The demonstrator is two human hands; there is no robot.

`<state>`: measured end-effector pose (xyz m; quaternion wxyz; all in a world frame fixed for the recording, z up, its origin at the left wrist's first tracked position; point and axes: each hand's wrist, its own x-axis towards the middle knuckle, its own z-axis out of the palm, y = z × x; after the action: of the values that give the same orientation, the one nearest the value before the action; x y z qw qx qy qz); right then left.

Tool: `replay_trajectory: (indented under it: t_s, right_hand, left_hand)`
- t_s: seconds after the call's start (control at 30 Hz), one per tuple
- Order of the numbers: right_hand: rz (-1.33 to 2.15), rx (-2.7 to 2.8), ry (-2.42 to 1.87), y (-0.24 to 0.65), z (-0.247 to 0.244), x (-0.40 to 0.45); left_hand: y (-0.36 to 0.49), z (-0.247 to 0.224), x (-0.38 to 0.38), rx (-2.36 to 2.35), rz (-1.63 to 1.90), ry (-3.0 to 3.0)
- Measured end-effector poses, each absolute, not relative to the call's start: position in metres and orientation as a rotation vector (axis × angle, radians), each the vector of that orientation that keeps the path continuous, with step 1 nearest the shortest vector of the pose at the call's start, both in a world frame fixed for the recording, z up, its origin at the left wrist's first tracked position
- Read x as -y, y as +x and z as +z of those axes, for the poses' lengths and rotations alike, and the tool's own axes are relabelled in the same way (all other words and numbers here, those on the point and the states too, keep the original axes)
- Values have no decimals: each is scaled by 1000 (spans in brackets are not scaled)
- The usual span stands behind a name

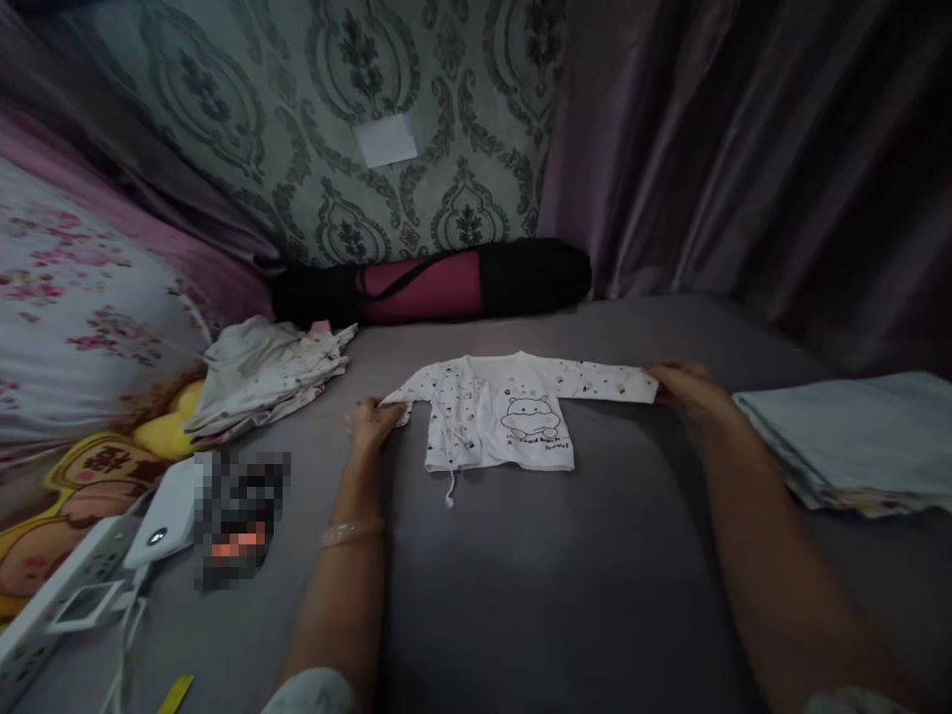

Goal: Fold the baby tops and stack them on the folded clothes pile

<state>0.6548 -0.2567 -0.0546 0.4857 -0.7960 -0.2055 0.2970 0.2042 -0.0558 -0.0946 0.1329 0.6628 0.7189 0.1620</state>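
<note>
A small white baby shirt (513,412) lies spread on the grey bed sheet, printed with a cartoon hippo and scattered little figures. A thin tie string hangs from its lower left hem. At the end of the left-hand sleeve, my left hand (372,424) is closed with the cuff pinched between its fingers. My right hand (688,387) pinches the cuff of the other sleeve, which is stretched out straight to the right. The left-hand sleeve slants downward and is partly covered by my fingers.
Crumpled white clothes (268,372) lie at left, and folded cloths (855,436) are stacked at right. A black-and-maroon long bag (431,283) rests against the wall. A power strip (66,585), white charger (168,511) and cables occupy the lower left.
</note>
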Motion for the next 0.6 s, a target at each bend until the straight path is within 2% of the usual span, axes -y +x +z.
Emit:
replay_trajectory:
  t_s: [0.13, 0.2, 0.33, 0.43, 0.53, 0.6]
  right_hand:
    - [801, 420, -1929, 664, -69, 260]
    - [712, 569, -2156, 664, -71, 261]
    - [230, 897, -2622, 648, -67, 260]
    - [-73, 1229, -2618, 622, -66, 254]
    - [32, 1401, -2590, 602, -73, 246]
    - [94, 1420, -2596, 601, -80, 242]
  left_hand:
    - [202, -99, 54, -2098, 469, 1961]
    - [202, -102, 55, -2094, 479, 1939]
    - [208, -99, 58, -2079, 625, 2055]
    - [215, -84, 60, -2050, 915, 2320]
    - [209, -68, 56, -1990, 1003, 2543]
    - [196, -65, 50, -1947, 826, 2663]
